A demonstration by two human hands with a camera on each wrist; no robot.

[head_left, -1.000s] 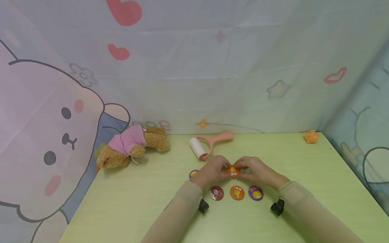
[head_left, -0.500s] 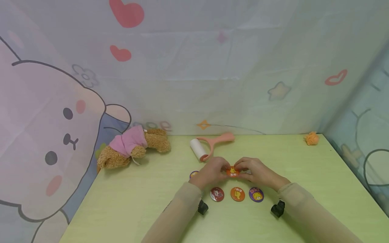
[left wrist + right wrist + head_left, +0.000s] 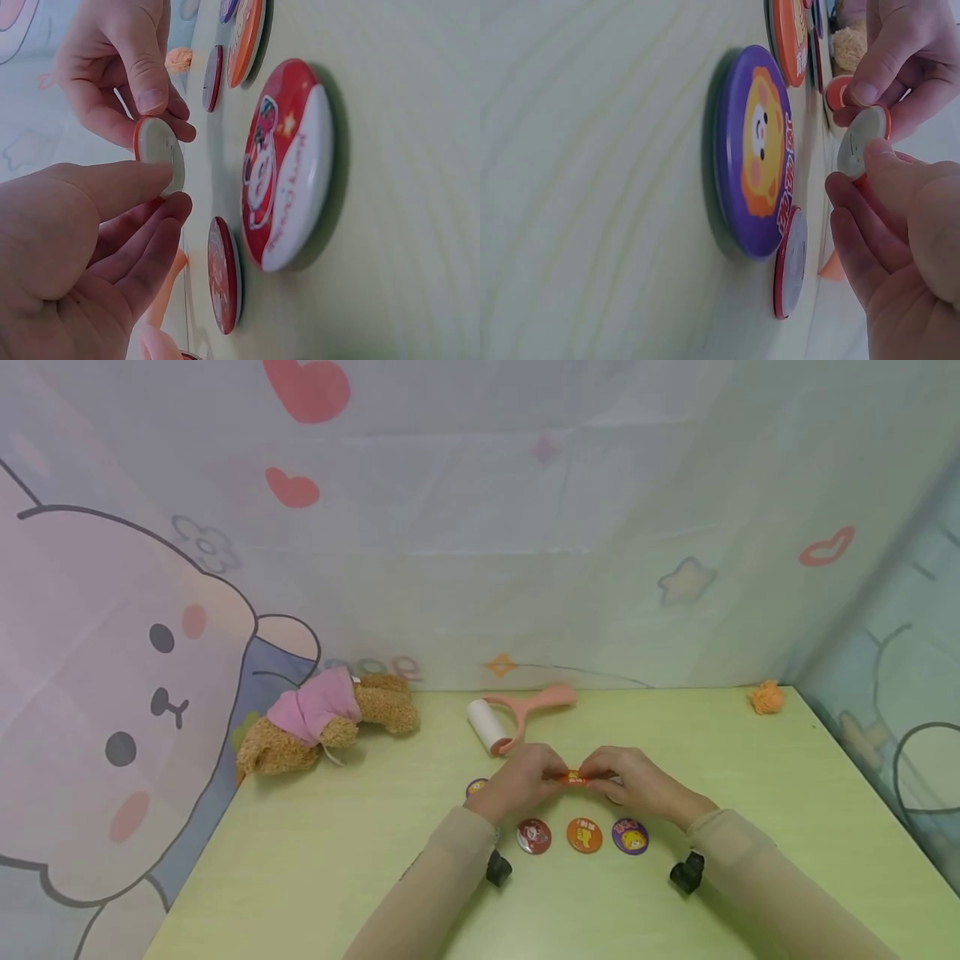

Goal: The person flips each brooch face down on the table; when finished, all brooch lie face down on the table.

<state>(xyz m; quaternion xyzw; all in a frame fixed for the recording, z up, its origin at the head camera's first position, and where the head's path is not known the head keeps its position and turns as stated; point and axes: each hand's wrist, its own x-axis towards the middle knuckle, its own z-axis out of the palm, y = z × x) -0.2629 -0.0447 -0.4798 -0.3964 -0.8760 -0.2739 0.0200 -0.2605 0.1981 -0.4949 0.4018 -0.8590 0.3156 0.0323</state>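
Between both hands, above the table, an orange button badge point(image 3: 575, 777) is held tilted, its face foreshortened in the head view. The wrist views show its pale back point(image 3: 155, 146) with a pin. My left hand point(image 3: 525, 781) pinches one edge with thumb and fingers; my right hand point(image 3: 633, 783) pinches the opposite edge. Nearer me lie a red badge point(image 3: 534, 836), an orange badge point(image 3: 584, 835) and a purple bear badge point(image 3: 631, 836), all face up. Another purple badge point(image 3: 477, 787) is partly hidden by my left hand. A face-down badge point(image 3: 791, 266) lies below my right hand.
Behind the hands lies a lint roller point(image 3: 491, 727) with a peach handle. A plush toy point(image 3: 315, 718) in a pink top lies at the back left. An orange fluffy ball point(image 3: 767, 697) sits at the back right corner. A printed cloth point(image 3: 480, 527) hangs behind the table.
The held orange badge has tipped, so its face now shows as a thin strip in the head view. Both hands stay in nearly the same place, still holding it.
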